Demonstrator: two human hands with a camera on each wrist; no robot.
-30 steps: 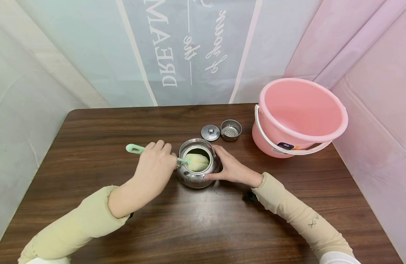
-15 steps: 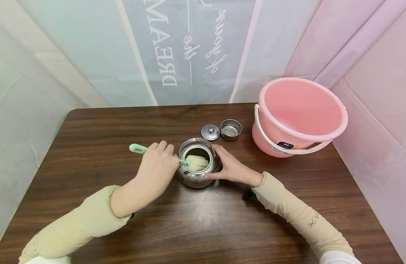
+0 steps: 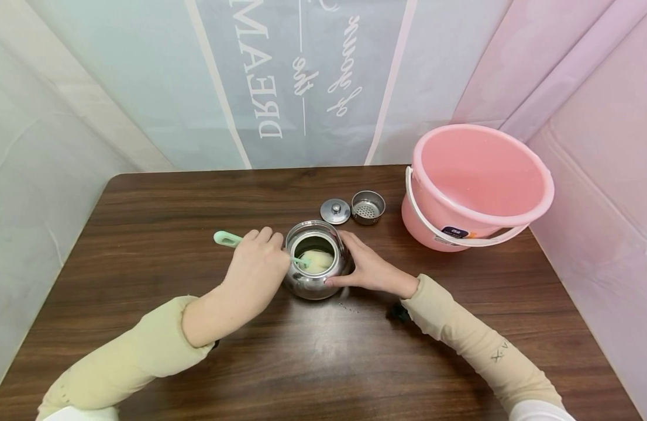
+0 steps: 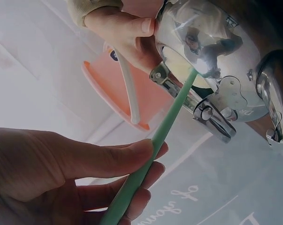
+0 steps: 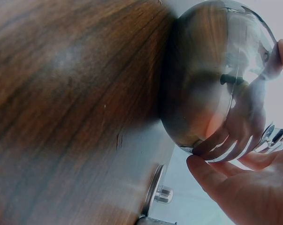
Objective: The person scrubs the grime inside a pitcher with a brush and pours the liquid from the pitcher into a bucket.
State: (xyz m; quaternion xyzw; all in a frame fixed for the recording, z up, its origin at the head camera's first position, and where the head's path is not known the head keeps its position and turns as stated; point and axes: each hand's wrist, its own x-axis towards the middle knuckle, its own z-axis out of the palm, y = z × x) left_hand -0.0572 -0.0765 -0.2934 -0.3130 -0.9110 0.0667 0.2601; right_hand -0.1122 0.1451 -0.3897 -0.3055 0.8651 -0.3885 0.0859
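Left grip [image 3: 257, 269], mine, pinches the green brush [image 3: 226, 238], its pale head [image 3: 318, 262] inside the kettle [image 3: 309, 288] on the worktop [image 3: 313, 368]; my right grip [image 3: 373, 269] clasps the kettle's side.

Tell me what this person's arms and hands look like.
The left hand and right hand are ungloved. The left sleeve is pale yellow-green; the right sleeve is beige with dark markings. White fabric shows at each sleeve's upper end.

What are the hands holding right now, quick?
Left hand: closed, holding the long, slim, pale-green handle.
Right hand: curved around the side of the round, shiny silver metal kettle, holding it.
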